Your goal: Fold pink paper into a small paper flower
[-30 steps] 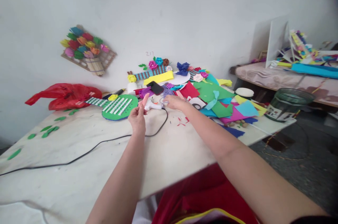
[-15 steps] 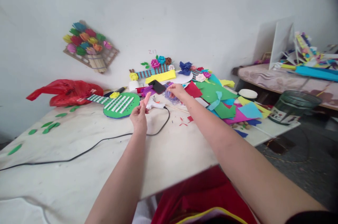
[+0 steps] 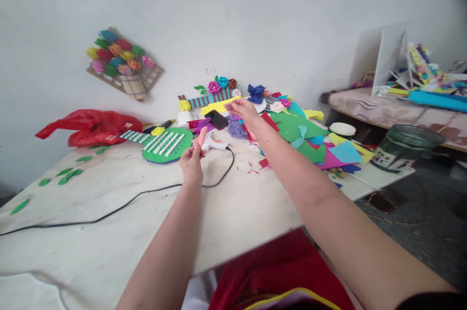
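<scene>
My left hand (image 3: pixel 192 160) is closed around the lower end of a pink strip (image 3: pixel 202 135), which stands upright from the fingers. A white glue gun (image 3: pixel 215 144) lies just right of that hand, its black cord curving toward me. My right hand (image 3: pixel 245 111) is raised above a tangle of purple yarn (image 3: pixel 236 128), thumb and fingers pinched together. Whatever is between those fingertips is too small to make out. Left of my left hand lies a green guitar-shaped cutout (image 3: pixel 166 147) with white strips. A black phone-like object (image 3: pixel 217 119) rests behind the glue gun.
Coloured sheets and scraps (image 3: pixel 299 130) are heaped at the right. A glass jar (image 3: pixel 404 149) stands by the table's right edge. At the left lie a red plastic bag (image 3: pixel 91 127) and green leaf cutouts (image 3: pixel 65 172). Paper flowers (image 3: pixel 120 54) hang on the wall.
My right hand has lifted up and away from the purple yarn, which now shows more fully below it. The left hand keeps the pink strip in nearly the same place.
</scene>
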Demonstrator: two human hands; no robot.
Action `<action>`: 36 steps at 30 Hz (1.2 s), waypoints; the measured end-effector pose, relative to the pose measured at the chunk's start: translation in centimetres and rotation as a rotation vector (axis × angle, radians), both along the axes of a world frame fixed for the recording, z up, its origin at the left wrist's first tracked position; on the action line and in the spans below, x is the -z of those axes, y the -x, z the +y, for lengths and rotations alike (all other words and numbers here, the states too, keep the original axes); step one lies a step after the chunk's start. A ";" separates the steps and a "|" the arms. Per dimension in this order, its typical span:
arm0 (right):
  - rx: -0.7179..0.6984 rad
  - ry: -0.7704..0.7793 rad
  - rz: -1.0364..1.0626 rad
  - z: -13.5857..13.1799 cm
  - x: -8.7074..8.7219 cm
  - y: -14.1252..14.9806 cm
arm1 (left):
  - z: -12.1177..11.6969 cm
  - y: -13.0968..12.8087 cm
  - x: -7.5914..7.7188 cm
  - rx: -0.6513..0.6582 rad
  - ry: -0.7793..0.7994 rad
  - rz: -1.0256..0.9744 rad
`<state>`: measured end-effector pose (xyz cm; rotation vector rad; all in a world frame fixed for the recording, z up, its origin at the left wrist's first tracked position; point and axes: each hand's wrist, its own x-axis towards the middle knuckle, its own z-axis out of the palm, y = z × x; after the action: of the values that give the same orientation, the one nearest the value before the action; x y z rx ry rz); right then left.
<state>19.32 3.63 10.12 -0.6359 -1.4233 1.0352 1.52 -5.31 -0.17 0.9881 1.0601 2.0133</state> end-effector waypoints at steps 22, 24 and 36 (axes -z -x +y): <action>0.004 -0.279 0.044 -2.9 -1.9 1.9 | -0.6 -0.5 -1.2 0.372 -0.016 -0.449; -0.021 -0.227 0.016 -3.4 -0.6 2.3 | -0.7 -0.6 -1.4 0.427 -0.007 -0.492; -0.495 0.047 -0.437 -6.1 2.3 1.5 | -1.1 -1.3 -2.1 0.573 -0.019 -0.625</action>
<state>17.80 -2.50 7.79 -0.5774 -2.0083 1.3725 2.78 -6.45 1.96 0.5176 0.3619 1.6672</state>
